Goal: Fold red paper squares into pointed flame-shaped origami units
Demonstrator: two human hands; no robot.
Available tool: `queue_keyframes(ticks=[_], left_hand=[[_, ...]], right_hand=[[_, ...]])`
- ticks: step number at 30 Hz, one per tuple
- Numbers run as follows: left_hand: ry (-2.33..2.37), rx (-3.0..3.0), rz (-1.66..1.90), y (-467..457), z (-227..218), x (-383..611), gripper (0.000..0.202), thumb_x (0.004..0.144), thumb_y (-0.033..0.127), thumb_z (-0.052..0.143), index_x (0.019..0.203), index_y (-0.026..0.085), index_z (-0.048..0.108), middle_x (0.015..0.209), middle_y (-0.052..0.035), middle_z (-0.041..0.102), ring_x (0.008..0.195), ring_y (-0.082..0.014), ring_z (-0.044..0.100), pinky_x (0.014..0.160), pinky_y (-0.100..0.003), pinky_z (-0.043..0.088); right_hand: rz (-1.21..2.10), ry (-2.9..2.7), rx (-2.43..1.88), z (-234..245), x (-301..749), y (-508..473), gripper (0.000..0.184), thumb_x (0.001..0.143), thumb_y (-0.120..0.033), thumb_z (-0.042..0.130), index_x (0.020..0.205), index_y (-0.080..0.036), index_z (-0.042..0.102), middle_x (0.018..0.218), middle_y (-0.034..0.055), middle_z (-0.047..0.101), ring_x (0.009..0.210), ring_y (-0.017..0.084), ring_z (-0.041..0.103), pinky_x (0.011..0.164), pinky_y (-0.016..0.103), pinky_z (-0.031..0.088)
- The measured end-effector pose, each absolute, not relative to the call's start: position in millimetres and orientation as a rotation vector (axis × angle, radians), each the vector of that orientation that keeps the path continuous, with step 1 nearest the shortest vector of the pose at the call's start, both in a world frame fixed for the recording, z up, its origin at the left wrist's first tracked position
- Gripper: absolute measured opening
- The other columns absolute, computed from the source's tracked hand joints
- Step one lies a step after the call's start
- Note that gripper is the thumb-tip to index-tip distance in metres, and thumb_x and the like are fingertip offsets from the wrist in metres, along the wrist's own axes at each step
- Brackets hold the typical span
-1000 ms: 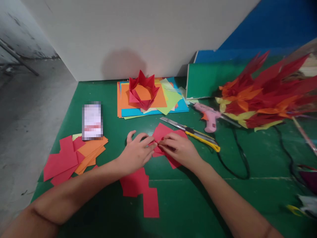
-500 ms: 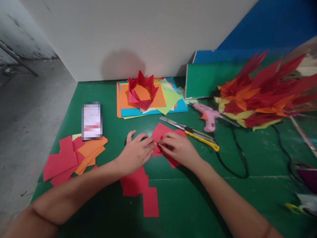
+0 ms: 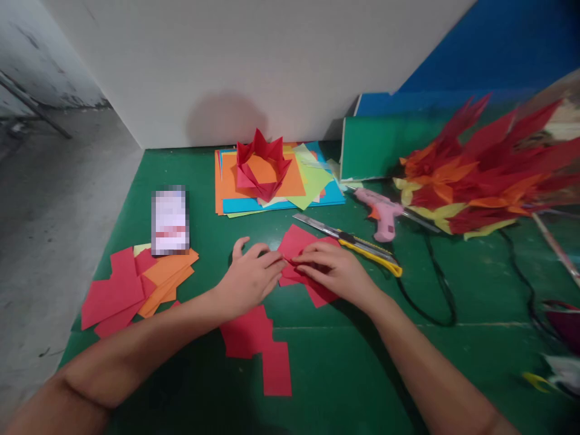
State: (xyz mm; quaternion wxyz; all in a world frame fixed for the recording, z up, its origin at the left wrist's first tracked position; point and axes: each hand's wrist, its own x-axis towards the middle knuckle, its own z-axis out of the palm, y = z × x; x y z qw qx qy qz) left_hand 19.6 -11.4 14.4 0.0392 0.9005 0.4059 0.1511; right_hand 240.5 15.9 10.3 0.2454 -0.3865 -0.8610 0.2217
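Both forearms slant in over the green tabletop, the left from 8 o'clock and the right from 4, until the hands nearly meet. At 7 o'clock from the fingertips lie loose red pieces, at least two, overlapping.

The left hand is palm down, one finger raised and crooked toward 11 o'clock, the others stretched onto the red paper. The right hand has its fingers bent and drawn together at the same spot; I cannot tell whether either hand's fingers pinch a fold or merely press. That red paper, at least two sheets, lies beneath the fingertips, corners showing toward 12 and 4 o'clock.

Near 9 o'clock is a pile of red pieces, at least three, with several orange pieces. One yellow-handled cutter lies at 2, just beside the right hand, and one phone at 10. Farther toward 2 lies one pink glue gun.

At 12, one pointed red folded ring rests on a stack of coloured sheets, too overlapped to count. Beyond the glue gun spreads one cluster of flame-coloured paper shapes; one green board stands at 1.
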Motion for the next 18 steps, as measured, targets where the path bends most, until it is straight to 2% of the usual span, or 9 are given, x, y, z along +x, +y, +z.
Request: queue_keyframes(ticks=[4, 11, 18], left_hand=[[1.248, 2.769, 0.494, -11.7, 14.1, 19.8, 0.024, 0.095, 0.024, 0.043, 0.109, 0.023, 0.062, 0.108, -0.0001, 0.067, 0.101, -0.0194, 0.051, 0.105, -0.049, 0.018], [1.263, 2.796, 0.444, -12.1, 14.9, 20.0, 0.026, 0.095, 0.024, 0.043, 0.114, 0.024, 0.06, 0.109, -0.0015, 0.067, 0.1, -0.0204, 0.052, 0.103, -0.05, 0.021], [1.269, 2.801, 0.416, -13.0, 13.4, 20.5, 0.026, 0.096, 0.026, 0.042, 0.116, 0.024, 0.059, 0.111, -0.0009, 0.066, 0.101, -0.0201, 0.052, 0.104, -0.051, 0.019]], right_hand=[[0.508, -2.374, -0.982, 9.4, 241.7, 16.2, 0.016, 0.088, -0.016, 0.054, 0.089, -0.02, 0.069, 0.084, 0.0048, 0.069, 0.078, 0.015, 0.064, 0.067, 0.025, 0.05], [0.28, -2.498, -0.988, 10.9, 237.0, 11.0, 0.019, 0.09, -0.016, 0.05, 0.086, -0.017, 0.068, 0.085, 0.0066, 0.069, 0.076, 0.017, 0.064, 0.063, 0.026, 0.05], [0.099, -2.62, -0.932, 12.3, 242.2, 11.4, 0.027, 0.09, -0.01, 0.044, 0.094, -0.016, 0.07, 0.092, 0.0089, 0.071, 0.08, 0.018, 0.065, 0.068, 0.03, 0.052]])
